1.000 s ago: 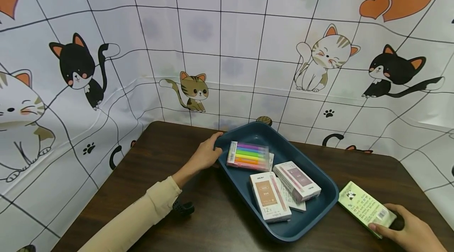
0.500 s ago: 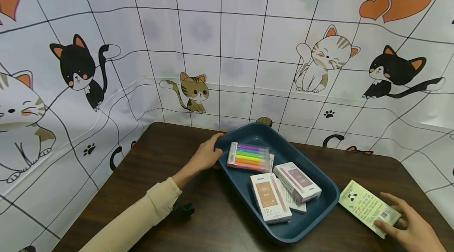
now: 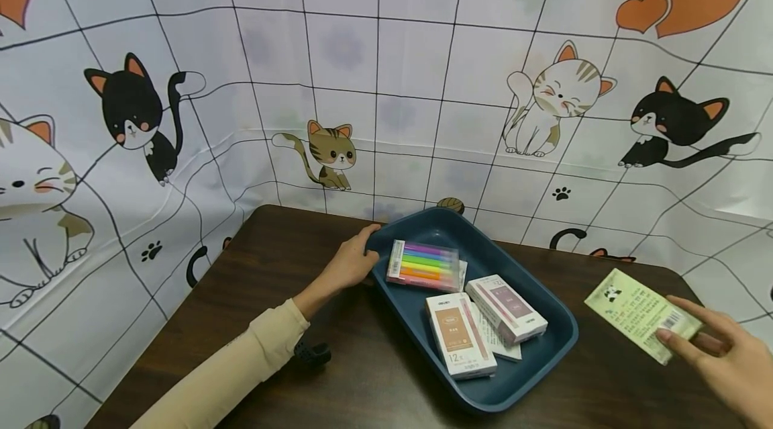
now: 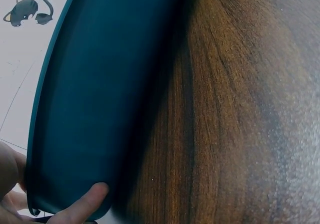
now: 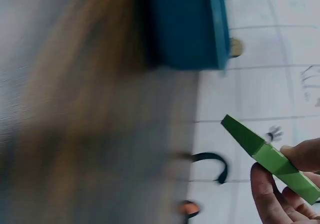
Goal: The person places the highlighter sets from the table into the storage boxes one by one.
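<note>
My left hand (image 3: 353,260) grips the far-left corner of a blue plastic tray (image 3: 417,333). In the left wrist view its thumb lies on the outer wall, with the other fingers at the rim. To the right of the tray, my right hand (image 3: 727,355) pinches a flat light-green packet (image 3: 643,311) by its near end. That packet, printed with a panda, text and a barcode, is tilted and held above the table. The right wrist view shows its green edge (image 5: 272,161) between thumb and fingers.
Inside the tray lie a clear case of rainbow-coloured pens (image 3: 425,266), two boxes marked 12, one with a brown panel (image 3: 459,335) and one with a mauve panel (image 3: 507,308), and white printed items partly beneath. A black object (image 3: 313,353) sits by the left sleeve. A cat-print sheet (image 3: 404,113) hangs behind the table.
My right hand has lifted the green packet off the table, moving it up and slightly right. My left hand and the tray have stayed in place.
</note>
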`<move>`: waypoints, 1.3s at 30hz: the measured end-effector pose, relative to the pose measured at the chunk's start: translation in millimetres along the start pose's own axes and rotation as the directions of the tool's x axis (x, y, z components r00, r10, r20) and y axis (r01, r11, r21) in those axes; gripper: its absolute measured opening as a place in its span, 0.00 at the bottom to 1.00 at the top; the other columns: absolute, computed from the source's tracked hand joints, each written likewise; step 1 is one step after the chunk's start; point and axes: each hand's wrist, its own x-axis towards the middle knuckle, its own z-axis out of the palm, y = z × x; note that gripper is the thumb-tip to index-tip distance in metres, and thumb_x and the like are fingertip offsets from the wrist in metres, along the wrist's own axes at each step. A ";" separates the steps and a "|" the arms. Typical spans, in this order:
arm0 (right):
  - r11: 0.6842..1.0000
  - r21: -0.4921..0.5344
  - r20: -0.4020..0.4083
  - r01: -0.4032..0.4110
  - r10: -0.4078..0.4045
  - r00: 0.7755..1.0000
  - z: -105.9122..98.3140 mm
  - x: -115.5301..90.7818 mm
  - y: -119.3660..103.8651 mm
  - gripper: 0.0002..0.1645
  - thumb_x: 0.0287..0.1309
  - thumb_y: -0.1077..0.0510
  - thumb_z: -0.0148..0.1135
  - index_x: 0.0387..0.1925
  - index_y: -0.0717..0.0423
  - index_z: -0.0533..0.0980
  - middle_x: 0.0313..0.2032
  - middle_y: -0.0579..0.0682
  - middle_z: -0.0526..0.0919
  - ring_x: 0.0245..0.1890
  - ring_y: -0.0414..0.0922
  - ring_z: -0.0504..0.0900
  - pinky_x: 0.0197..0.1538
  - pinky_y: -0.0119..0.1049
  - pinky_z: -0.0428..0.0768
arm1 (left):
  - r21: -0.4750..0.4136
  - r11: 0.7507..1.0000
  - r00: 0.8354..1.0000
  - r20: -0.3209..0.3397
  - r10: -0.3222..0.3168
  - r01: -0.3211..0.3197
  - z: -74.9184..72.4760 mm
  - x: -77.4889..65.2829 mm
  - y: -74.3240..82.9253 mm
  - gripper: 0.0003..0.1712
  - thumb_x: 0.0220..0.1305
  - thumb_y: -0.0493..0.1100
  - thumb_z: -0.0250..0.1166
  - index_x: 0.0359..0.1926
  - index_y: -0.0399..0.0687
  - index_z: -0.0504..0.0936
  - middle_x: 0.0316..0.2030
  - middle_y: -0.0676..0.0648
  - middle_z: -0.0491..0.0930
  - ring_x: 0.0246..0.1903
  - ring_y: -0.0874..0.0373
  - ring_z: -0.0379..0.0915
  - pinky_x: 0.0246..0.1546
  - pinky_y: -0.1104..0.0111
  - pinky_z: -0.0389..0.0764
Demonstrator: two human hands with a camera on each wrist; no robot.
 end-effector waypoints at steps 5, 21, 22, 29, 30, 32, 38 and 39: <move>0.995 0.031 -0.062 0.099 -0.097 0.993 -9.7 1.9 -35.7 0.41 0.60 0.55 0.75 0.73 0.42 0.71 0.47 0.46 0.70 0.32 0.19 0.72 0.26 0.23 0.74 | -0.025 1.000 1.000 0.014 -0.001 0.001 0.9 -1.3 2.9 0.36 0.72 0.34 0.52 0.79 0.46 0.57 0.39 0.36 0.75 0.12 0.59 0.60 0.18 0.65 0.74; 0.963 0.178 0.084 0.201 -0.218 0.972 25.0 -10.1 -120.0 0.37 0.60 0.58 0.75 0.70 0.53 0.73 0.51 0.51 0.74 0.42 0.30 0.84 0.31 0.31 0.83 | -0.074 0.997 1.000 0.021 0.007 -0.005 2.3 -3.0 0.1 0.36 0.73 0.33 0.51 0.80 0.45 0.55 0.51 0.32 0.73 0.12 0.58 0.64 0.23 0.55 0.84; 0.959 0.193 0.093 0.206 -0.227 0.970 27.4 -11.4 -124.0 0.37 0.60 0.58 0.75 0.69 0.53 0.73 0.51 0.50 0.74 0.43 0.31 0.84 0.32 0.32 0.83 | -0.076 0.997 1.000 0.019 0.007 -0.006 2.4 -2.8 0.4 0.36 0.73 0.33 0.51 0.80 0.45 0.56 0.55 0.31 0.72 0.13 0.56 0.66 0.23 0.55 0.84; 0.928 0.305 0.155 0.213 -0.269 0.951 44.2 -13.8 -151.4 0.35 0.60 0.59 0.74 0.68 0.53 0.74 0.52 0.52 0.76 0.46 0.38 0.86 0.35 0.39 0.86 | -0.102 0.995 1.000 0.004 0.005 -0.004 2.5 -3.0 1.4 0.36 0.72 0.32 0.52 0.79 0.44 0.57 0.63 0.30 0.67 0.17 0.50 0.72 0.23 0.57 0.85; 0.926 0.315 0.167 0.208 -0.270 0.948 46.4 -12.9 -154.9 0.34 0.60 0.58 0.74 0.68 0.53 0.74 0.53 0.53 0.76 0.46 0.39 0.86 0.35 0.39 0.86 | -0.102 0.995 1.000 0.003 0.007 -0.006 2.5 -3.1 1.2 0.36 0.72 0.32 0.52 0.79 0.44 0.57 0.63 0.30 0.68 0.16 0.52 0.71 0.23 0.57 0.85; 0.925 0.328 0.197 0.190 -0.264 0.944 50.6 -10.5 -161.8 0.34 0.60 0.57 0.74 0.67 0.54 0.74 0.53 0.55 0.76 0.45 0.41 0.86 0.34 0.40 0.86 | -0.099 0.995 1.000 0.002 0.009 -0.009 2.1 -3.6 1.4 0.36 0.72 0.32 0.51 0.79 0.44 0.57 0.63 0.30 0.67 0.16 0.52 0.71 0.23 0.57 0.85; 0.929 0.361 0.326 0.082 -0.207 0.922 64.6 -1.5 -177.5 0.35 0.58 0.56 0.76 0.66 0.57 0.74 0.53 0.60 0.79 0.45 0.47 0.87 0.35 0.41 0.86 | -0.091 0.996 1.000 0.003 0.012 -0.012 1.9 -3.1 1.9 0.36 0.72 0.32 0.52 0.79 0.46 0.58 0.64 0.29 0.67 0.17 0.51 0.72 0.23 0.57 0.85; 0.930 0.361 0.345 0.070 -0.203 0.917 67.2 -0.4 -179.2 0.35 0.58 0.56 0.76 0.66 0.57 0.74 0.52 0.61 0.80 0.45 0.47 0.87 0.35 0.41 0.86 | -0.090 0.996 1.000 0.004 0.013 -0.013 2.2 -2.8 1.9 0.36 0.72 0.32 0.52 0.79 0.46 0.58 0.64 0.29 0.67 0.18 0.51 0.73 0.22 0.57 0.85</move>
